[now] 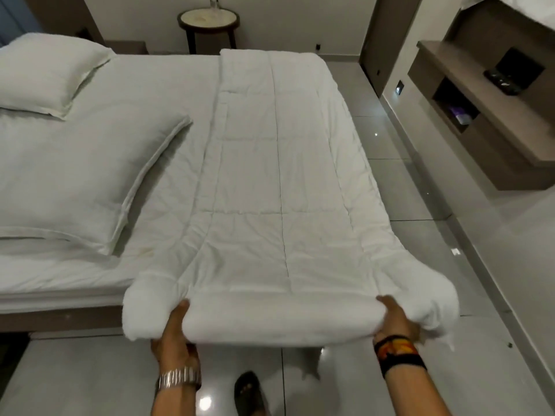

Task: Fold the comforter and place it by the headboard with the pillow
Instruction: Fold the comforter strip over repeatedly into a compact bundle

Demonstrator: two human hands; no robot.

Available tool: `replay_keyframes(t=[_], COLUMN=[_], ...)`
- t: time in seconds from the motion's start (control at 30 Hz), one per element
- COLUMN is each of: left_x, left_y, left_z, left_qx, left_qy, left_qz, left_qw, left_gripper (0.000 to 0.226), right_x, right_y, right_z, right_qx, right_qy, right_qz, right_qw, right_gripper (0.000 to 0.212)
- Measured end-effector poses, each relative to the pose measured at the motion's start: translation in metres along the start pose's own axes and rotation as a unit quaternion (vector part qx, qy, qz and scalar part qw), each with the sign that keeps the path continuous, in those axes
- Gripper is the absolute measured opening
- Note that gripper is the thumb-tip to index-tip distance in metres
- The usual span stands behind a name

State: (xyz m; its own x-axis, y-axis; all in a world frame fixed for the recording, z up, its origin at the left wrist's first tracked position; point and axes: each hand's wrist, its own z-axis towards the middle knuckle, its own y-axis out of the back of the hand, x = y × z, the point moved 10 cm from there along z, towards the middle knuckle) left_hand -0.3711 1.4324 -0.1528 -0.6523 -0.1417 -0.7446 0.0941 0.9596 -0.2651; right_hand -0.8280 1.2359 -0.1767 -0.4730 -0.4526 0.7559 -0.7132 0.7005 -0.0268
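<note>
The comforter [270,163] lies as a long strip along the bed's [168,85] right edge, long axis running from its near edge to its far edge. The left hand [175,331] and right hand [396,321], palms inward, grip its rolled near end, fingers closed.

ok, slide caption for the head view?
Both hands lift the near end of a folded white comforter lying along the bed.
</note>
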Motion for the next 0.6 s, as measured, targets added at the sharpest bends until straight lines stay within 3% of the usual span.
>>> replay_keyframes(t=[0.07, 0.17, 0.3, 0.33, 0.4, 0.43, 0.5, 0.53, 0.6], left_x=[-0.03, -0.065, -0.093, -0.099, -0.108, -0.109, -0.098, -0.087, -0.065], left_y=[-0.045, -0.117, -0.216, -0.24, -0.308, -0.343, -0.384, -0.393, -0.391], left_z=[0.009, 0.032, 0.078, 0.091, 0.116, 0.122, 0.136, 0.148, 0.168], left_qx=[0.01, 0.012, 0.018, 0.031, 0.13, 0.194, 0.264, 0.264, 0.213], left_qy=[-0.012, -0.007, -0.01, -0.017, -0.031, -0.032, -0.015, -0.018, -0.077], left_qz=[0.002, -0.014, -0.011, -0.012, 0.008, 0.034, 0.135, 0.185, 0.311], left_qw=[1.0, 1.0, 1.0, 0.999, 0.991, 0.98, 0.955, 0.947, 0.923], left_gripper=[0.052, 0.057, 0.056, 0.055, 0.039, 0.033, 0.05, 0.06, 0.074], right_x=[0.047, 0.104, 0.159, 0.169, 0.186, 0.189, 0.188, 0.185, 0.17], right_y=[-0.045, -0.126, -0.239, -0.266, -0.327, -0.356, -0.391, -0.398, -0.381], right_z=[-0.013, -0.021, -0.014, -0.01, 0.008, 0.016, 0.03, 0.043, 0.078], right_qx=[-0.004, 0.01, 0.055, 0.079, 0.157, 0.214, 0.301, 0.314, 0.267], right_qy=[0.061, 0.123, 0.145, 0.152, 0.152, 0.14, 0.152, 0.172, 0.217], right_qz=[-0.004, -0.015, -0.028, -0.025, -0.013, -0.029, -0.119, -0.182, -0.277], right_qw=[0.998, 0.992, 0.987, 0.985, 0.976, 0.966, 0.934, 0.916, 0.897], right_gripper=[0.077, 0.087, 0.098, 0.102, 0.11, 0.107, 0.097, 0.093, 0.082])
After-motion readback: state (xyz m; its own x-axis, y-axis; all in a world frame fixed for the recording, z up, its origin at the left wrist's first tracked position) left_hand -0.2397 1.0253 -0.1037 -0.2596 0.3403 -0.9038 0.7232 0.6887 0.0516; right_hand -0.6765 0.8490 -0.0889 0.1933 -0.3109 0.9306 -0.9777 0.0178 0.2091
